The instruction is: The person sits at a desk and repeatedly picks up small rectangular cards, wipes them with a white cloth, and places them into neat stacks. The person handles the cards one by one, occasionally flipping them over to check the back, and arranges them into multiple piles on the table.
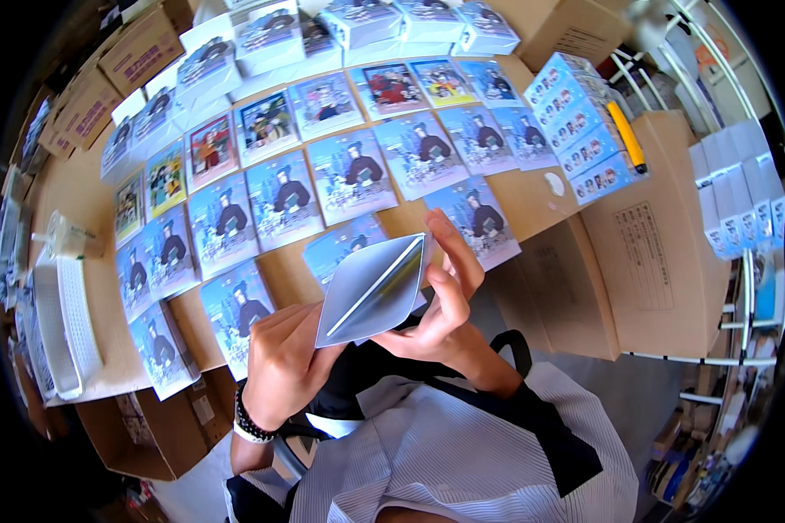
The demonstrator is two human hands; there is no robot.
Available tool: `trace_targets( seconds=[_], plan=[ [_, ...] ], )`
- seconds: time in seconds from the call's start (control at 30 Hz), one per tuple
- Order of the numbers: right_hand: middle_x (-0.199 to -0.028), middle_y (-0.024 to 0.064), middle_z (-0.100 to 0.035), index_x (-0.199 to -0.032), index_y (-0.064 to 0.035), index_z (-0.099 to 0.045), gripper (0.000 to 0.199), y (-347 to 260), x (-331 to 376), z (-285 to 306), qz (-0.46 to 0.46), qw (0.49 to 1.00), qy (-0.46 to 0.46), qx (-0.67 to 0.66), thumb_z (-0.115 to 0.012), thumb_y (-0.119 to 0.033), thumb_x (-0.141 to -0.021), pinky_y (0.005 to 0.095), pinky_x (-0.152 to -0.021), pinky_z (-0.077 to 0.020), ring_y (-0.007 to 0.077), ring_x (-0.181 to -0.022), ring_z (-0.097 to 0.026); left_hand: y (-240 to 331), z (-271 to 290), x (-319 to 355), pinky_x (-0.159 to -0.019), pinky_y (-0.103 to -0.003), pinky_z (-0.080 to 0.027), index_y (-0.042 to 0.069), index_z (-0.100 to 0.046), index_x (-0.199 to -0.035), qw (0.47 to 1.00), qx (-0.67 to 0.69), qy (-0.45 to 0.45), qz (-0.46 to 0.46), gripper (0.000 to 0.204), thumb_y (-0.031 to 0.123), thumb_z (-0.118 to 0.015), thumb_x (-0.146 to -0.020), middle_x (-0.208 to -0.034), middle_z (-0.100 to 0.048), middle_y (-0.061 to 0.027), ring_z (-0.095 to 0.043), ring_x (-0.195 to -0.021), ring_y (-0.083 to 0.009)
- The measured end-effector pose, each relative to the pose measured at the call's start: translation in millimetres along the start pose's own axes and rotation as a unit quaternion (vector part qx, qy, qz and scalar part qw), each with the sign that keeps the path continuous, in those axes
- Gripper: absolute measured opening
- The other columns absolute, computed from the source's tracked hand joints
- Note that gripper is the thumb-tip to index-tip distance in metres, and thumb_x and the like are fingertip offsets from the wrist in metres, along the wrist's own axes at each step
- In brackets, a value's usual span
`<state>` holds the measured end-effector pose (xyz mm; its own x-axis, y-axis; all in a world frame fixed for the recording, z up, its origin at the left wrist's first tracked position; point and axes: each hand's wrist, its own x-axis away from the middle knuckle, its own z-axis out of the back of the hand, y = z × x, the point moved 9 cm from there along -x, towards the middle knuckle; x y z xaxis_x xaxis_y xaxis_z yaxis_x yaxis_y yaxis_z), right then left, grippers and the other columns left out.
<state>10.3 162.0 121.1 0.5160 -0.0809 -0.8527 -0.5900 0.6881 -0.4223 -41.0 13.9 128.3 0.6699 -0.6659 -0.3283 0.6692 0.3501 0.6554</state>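
Both hands clamped a flat grey box blank [373, 292] above the counter [70, 196], long axis diagonal, left hand [281, 364] low, right hand [440, 301] at its upper edge.

Between my left hand [281, 362] and my right hand [440, 301] sits a pale grey, flat folded carton of thin card [372, 292], its face smooth with a soft sheen that catches the light. Beyond my fingers lie rows of blue printed picture cards [351, 177], glossy paper, on matt brown corrugated cardboard boxes [645, 253]. Off to my left stands a white ribbed plastic basket [61, 327], dull and smooth; my left wrist wears a shiny black-and-white bead bracelet [251, 424].
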Motion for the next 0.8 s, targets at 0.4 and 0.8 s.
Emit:
trace_targets(
  seconds=[0.4,0.8],
  plan=[
    [-0.15,0.0282,-0.025,-0.144,-0.0111,-0.022,0.113,29.9,-0.1,59.0,0.066,0.984,0.037,0.158,-0.098,-0.023,-0.061,0.0635,-0.116,-0.0365,0.0462,-0.142,-0.034,-1.2,-16.7,-3.8,-0.076,-0.032,-0.059,-0.001,-0.067,-0.128,0.998,0.052,-0.017,0.011,0.036,0.004,-0.07,-0.092,-0.105,-0.076,-0.0153,-0.075,-0.089,-0.0232],
    [-0.155,0.0275,-0.032,-0.136,-0.0055,-0.042,0.08,127.2,-29.8,99.0,-0.124,0.954,0.004,0.275,-0.088,-0.018,-0.072,0.0533,-0.113,-0.0374,0.045,-0.144,-0.035,-6.2,-23.3,-2.1,-0.077,-0.033,-0.06,0.0,-0.069,-0.12,0.998,0.043,-0.025,0.024,0.03,-0.006,-0.064,-0.091,-0.109,-0.074,-0.0145,-0.074,-0.095,-0.0249]
  ],
)
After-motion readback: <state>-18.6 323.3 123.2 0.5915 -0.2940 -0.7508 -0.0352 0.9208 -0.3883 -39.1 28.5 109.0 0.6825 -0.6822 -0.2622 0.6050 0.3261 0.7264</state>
